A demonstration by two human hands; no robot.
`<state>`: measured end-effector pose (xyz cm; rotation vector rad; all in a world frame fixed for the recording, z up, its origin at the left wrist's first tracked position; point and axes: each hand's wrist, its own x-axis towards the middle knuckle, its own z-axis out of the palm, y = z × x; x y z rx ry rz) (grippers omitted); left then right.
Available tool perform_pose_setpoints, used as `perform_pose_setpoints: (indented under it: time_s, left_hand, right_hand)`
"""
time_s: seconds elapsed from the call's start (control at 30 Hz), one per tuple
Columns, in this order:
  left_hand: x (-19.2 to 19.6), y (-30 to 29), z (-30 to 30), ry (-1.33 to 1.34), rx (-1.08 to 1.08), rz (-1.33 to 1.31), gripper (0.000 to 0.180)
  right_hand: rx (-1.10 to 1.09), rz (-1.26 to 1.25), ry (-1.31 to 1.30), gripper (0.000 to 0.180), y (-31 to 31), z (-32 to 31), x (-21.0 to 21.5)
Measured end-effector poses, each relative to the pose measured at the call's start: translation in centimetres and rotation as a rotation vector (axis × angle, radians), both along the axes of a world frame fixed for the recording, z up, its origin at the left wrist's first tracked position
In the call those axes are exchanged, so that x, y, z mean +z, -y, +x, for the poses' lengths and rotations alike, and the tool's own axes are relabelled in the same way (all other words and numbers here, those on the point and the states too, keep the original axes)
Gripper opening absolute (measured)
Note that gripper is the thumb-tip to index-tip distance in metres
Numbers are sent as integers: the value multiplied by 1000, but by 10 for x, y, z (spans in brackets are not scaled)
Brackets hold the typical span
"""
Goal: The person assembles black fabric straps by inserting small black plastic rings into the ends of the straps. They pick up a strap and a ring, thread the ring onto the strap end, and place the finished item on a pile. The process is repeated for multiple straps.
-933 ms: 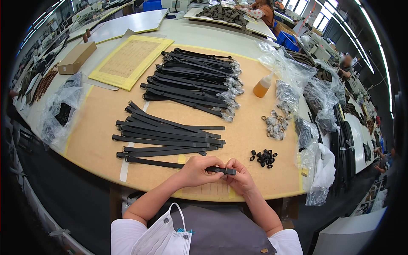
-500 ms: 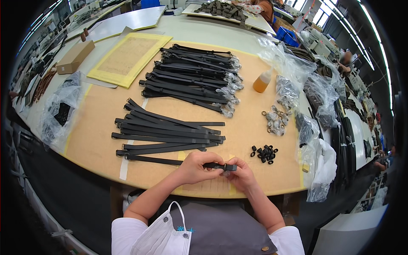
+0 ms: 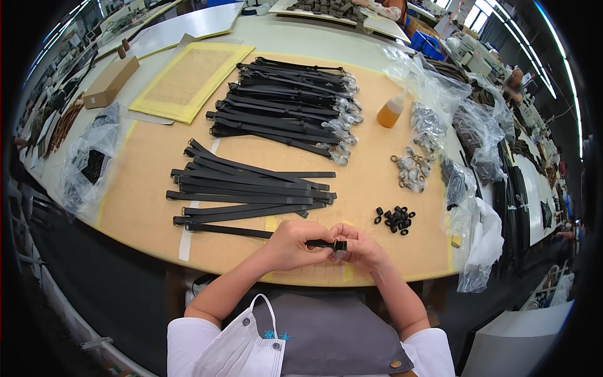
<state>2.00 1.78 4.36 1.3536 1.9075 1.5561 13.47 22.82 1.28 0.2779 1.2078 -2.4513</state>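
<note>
The black buckled strap point(image 3: 229, 231) lies left to right across the near side of the board point(image 3: 377, 276), its long axis almost level and its far-right part raised in the fingers. The left hand point(image 3: 294, 246) is clamped on the strap a little short of its tip; the right hand point(image 3: 362, 249) is pinched at the tip itself, so it is the nearer to that end, while the buckle points away leftward. A small pale, shiny piece point(image 3: 339, 254) shows just below the tip, too blurred to name. Beyond the strap fans a group of loose straps point(image 3: 251, 186); beyond and right of its tip sit black strap loops point(image 3: 397, 220), with plastic-wrapped metal rings point(image 3: 412, 171) farther off.
</note>
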Motion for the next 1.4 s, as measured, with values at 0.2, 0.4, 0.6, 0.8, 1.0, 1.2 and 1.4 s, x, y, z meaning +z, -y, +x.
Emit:
perform_pose_setpoints:
  time_s: [0.2,0.4,0.6,0.8,1.0,1.2,1.4]
  left_hand:
    - [-6,0,7,-97,60,28,17]
    - [-10,-1,8,-166,66,-38,20]
    - [-5,4,1,-17,59,-154,28]
    - [-14,4,-1,65,4,-154,24]
    - [-16,5,0,150,-9,-131,20]
    - [-21,6,2,94,6,-86,19]
    - [-24,5,4,87,16,-72,20]
  right_hand:
    - [58,340,-83,28,2,-5,14]
    - [4,488,-102,23,14,-4,14]
    - [-7,438,-44,24,10,-6,19]
    - [14,462,-37,26,7,-4,15]
    - [27,449,-57,29,7,-3,13]
    - [37,463,-48,32,9,-3,11]
    - [30,470,-47,33,10,-3,11]
